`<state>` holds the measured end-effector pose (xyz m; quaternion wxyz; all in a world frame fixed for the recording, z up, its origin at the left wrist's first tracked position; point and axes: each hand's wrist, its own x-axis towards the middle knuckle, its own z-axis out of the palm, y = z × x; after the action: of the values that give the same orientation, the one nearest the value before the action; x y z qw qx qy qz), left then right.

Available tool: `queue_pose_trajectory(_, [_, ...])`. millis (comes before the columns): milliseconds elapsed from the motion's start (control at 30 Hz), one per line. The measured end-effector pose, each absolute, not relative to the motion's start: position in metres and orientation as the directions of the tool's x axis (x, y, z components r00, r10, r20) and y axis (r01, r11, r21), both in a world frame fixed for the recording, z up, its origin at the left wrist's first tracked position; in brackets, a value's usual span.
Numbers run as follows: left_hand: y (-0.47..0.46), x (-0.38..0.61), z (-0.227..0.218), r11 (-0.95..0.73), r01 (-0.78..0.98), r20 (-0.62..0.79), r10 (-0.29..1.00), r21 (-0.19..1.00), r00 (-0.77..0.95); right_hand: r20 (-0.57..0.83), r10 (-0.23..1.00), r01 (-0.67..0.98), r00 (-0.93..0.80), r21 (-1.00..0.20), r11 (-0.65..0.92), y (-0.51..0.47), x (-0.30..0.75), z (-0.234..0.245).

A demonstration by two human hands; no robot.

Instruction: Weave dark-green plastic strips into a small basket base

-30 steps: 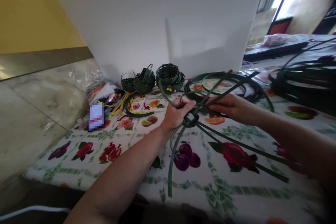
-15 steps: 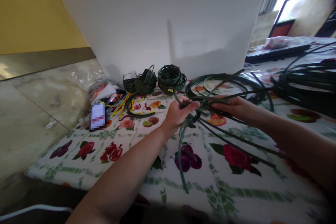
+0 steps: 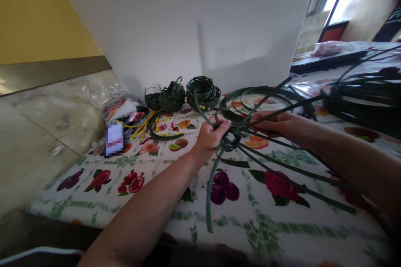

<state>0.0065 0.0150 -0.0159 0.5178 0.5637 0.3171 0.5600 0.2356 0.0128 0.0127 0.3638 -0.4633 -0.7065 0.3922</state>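
Strip end (image 3: 207,204) swung left since prev | our L hand (image 3: 213,135) fisted on woven knot (image 3: 231,139) just above fruit tablecloth (image 3: 150,183) | R hand (image 3: 272,123) pinching green strips (image 3: 300,106) | we'd keep knot clamped, tension even

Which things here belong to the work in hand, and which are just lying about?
In hand: left hand, right hand, the green strips they grip, and the knotted centre.
Lying about: small woven baskets, yellow strips, plastic bag, strip bundle at right.
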Motion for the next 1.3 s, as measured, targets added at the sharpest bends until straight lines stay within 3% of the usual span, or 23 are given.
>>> queue_pose_trajectory(167, [0.010,0.008,-0.009,-0.255,-0.201,0.291,0.940,0.946,0.178,0.159,0.896,0.345,-0.415,-0.884,0.317,0.009,0.237,0.022])
queue_pose_trajectory(400, [0.012,0.005,-0.010,-0.191,-0.170,0.215,0.967,0.967,0.139,0.211,0.892,0.390,-0.401,-0.841,0.374,0.015,0.226,0.008])
queue_pose_trajectory(600, [0.018,-0.001,-0.011,-0.245,-0.079,0.248,0.968,0.966,0.039,0.167,0.916,0.339,-0.365,-0.892,0.298,0.004,0.210,0.006])
queue_pose_trajectory(767, [0.021,-0.002,-0.013,-0.217,-0.037,0.219,0.974,0.976,0.059,0.067,0.943,0.281,-0.327,-0.946,0.165,0.000,0.203,0.005])
queue_pose_trajectory(933, [0.020,-0.003,-0.009,-0.195,-0.062,0.198,0.979,0.979,0.038,0.221,0.936,0.448,-0.273,-0.832,0.327,0.001,0.200,-0.001])
queue_pose_trajectory(1200, [0.022,-0.008,0.001,-0.198,-0.178,0.215,0.973,0.964,0.087,0.345,0.913,0.449,-0.219,-0.795,0.408,-0.009,0.189,0.008])
queue_pose_trajectory(1300, [0.022,-0.009,0.002,-0.121,-0.286,0.186,0.959,0.951,0.213,0.358,0.911,0.459,-0.203,-0.787,0.411,-0.010,0.191,0.012])
